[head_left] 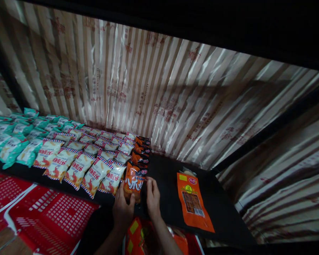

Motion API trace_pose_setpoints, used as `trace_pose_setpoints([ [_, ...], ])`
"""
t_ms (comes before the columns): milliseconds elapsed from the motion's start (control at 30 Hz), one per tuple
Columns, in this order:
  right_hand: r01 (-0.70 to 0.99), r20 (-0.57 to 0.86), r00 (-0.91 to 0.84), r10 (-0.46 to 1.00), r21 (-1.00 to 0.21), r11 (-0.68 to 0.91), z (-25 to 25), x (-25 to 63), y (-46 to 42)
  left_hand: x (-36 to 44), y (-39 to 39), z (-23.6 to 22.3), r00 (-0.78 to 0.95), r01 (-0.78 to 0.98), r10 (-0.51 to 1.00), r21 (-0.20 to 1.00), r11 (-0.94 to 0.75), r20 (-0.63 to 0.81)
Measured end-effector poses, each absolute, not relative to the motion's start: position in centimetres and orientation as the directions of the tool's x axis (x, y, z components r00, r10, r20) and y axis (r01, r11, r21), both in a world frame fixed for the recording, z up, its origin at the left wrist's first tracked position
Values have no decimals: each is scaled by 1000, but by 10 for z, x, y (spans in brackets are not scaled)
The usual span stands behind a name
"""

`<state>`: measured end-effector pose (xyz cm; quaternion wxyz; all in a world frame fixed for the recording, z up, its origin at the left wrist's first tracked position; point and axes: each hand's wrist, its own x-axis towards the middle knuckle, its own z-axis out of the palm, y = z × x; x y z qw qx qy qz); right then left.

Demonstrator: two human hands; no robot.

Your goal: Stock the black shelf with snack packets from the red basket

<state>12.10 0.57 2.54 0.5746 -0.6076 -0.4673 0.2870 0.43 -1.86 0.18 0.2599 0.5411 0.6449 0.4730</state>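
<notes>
An orange and black snack bag [133,179] with large white lettering stands at the front of a row of similar orange bags [140,156] on the black shelf [164,177]. My left hand [124,207] grips its lower left side, with the thumb across the front. At the bag's right edge, my right hand [152,198] has its fingers closed together, the tips touching the bag near its upper corner. Left of it are several rows of white snack bags [95,173] with striped borders. A flat orange packet [194,202] with a clear window lies alone to the right.
Teal bags [14,148] fill the shelf's left end. Red plastic baskets [61,216] stand below its front edge. Under my forearms, orange packets [134,235] lie in another red basket. Striped, printed sheeting [138,81] backs the shelf, and a dark board [202,21] overhangs it.
</notes>
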Motion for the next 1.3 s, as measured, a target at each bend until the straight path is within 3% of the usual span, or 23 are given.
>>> trace_pose_setpoints([
  [200,321,158,214,964,-943,83,3,104,-25,4,-19,-7,-251,476,922,867,-147,294],
  [567,418,201,281,938,-906,70,10,98,-10,-2,-27,0,-188,574,814,734,-362,549],
  [1300,415,261,302,917,-902,120,-2,92,-21,-3,-31,6,-111,626,847,699,-346,520],
])
